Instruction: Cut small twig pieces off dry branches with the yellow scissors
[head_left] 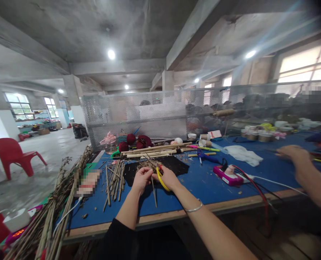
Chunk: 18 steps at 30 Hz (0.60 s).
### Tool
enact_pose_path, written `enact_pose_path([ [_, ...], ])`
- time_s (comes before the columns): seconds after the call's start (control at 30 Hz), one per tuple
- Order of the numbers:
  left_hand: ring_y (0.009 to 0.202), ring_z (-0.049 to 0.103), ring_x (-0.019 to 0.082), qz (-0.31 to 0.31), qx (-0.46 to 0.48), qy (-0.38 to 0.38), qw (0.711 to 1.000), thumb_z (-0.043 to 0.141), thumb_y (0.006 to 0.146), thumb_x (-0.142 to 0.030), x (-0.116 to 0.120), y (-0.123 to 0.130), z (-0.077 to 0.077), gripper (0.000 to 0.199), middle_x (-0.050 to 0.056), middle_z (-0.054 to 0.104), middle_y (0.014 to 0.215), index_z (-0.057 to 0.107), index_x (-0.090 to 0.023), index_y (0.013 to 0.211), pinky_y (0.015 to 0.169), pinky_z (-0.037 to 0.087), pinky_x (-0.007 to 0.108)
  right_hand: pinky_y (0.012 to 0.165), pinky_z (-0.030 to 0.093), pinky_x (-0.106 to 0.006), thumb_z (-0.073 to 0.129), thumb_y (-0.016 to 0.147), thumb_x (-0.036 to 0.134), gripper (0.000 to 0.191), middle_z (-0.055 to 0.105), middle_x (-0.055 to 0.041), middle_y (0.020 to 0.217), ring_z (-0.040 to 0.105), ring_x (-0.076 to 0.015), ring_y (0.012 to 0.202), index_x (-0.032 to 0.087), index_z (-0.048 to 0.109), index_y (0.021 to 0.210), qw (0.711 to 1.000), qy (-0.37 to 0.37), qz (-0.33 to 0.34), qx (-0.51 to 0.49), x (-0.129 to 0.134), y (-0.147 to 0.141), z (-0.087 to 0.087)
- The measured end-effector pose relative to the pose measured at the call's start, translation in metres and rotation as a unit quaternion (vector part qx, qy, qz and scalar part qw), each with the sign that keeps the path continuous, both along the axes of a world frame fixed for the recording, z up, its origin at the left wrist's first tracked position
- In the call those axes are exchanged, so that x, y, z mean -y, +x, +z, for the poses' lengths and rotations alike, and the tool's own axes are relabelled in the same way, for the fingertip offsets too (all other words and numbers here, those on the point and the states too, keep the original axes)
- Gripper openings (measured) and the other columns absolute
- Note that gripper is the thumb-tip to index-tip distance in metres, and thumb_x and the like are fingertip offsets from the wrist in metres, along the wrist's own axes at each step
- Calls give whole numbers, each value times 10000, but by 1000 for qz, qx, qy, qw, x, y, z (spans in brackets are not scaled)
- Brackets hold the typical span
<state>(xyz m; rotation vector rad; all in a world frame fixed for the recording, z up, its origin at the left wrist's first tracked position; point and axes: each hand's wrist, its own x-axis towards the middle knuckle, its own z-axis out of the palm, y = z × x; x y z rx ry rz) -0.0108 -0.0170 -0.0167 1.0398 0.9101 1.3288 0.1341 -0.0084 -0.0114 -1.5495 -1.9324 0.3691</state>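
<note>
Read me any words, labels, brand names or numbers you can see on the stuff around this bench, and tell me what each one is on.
None can be read.
Pink device on the blue table: no legible marking.
Rolls by the mesh screen: labels too small and blurred.
Scissors in the right hand: no marking visible.

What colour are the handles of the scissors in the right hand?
Yellow: the scissors' handles loop around the right hand, seen in the head view.

craft workshop | concrete hall | worktable | stick bundles
</note>
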Motion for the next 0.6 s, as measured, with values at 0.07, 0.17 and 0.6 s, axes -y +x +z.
enact_pose_path([
  [0.07, 413, 455, 45, -5, 2, 1, 1000, 721, 532, -415, 0, 0, 0, 391, -60, 500, 509, 535, -153, 756, 368, 275, 149, 660, 382, -242, 561, 670, 546, 460, 622, -66, 918, 571, -187, 828, 180, 547, 948, 1000, -6, 2, -2, -1, 1, -1],
  [0.17, 416, 466, 48, -13, 11, -4, 1000, 723, 533, -416, 1, 0, 0, 403, -52, 512, 514, 557, -145, 780, 369, 270, 152, 659, 384, -241, 548, 679, 552, 463, 619, -76, 924, 571, -182, 814, 169, 542, 940, 1000, -5, 24, -1, -4, 4, -2],
  [0.6, 400, 471, 50, -29, 49, -24, 998, 727, 532, -411, -1, 0, 4, 406, -48, 512, 494, 562, -150, 795, 358, 232, 148, 584, 326, -234, 463, 727, 603, 506, 625, -75, 867, 576, -187, 757, 173, 498, 990, 996, 7, 48, 74, -13, 2, 9],
])
